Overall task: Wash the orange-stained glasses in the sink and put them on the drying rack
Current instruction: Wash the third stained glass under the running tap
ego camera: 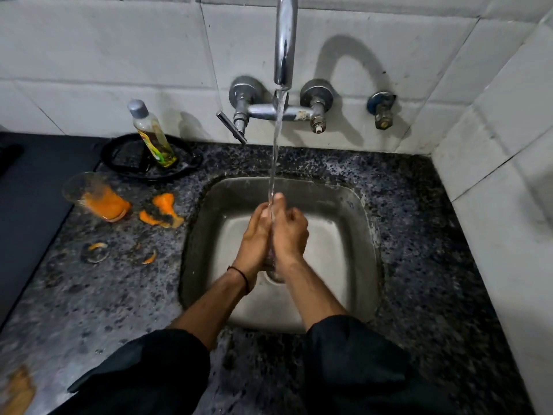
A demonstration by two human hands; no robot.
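Observation:
Over the steel sink (356,205), my left hand (254,235) and my right hand (290,235) are pressed together under the running water. Both curl round a clear glass (270,260). Only its lower end shows between my palms, above the drain. The stream from the tap (285,40) falls onto the top of my hands. A second glass (95,196) with orange liquid and orange stains stands on the counter left of the sink, away from both hands.
Orange spills (161,209) and smaller smears (97,247) lie on the speckled granite counter (419,235). A dish-soap bottle (154,136) stands on a black dish (119,157) behind the stained glass. Tiled walls close the back and right side. A dark surface (33,205) lies at the left.

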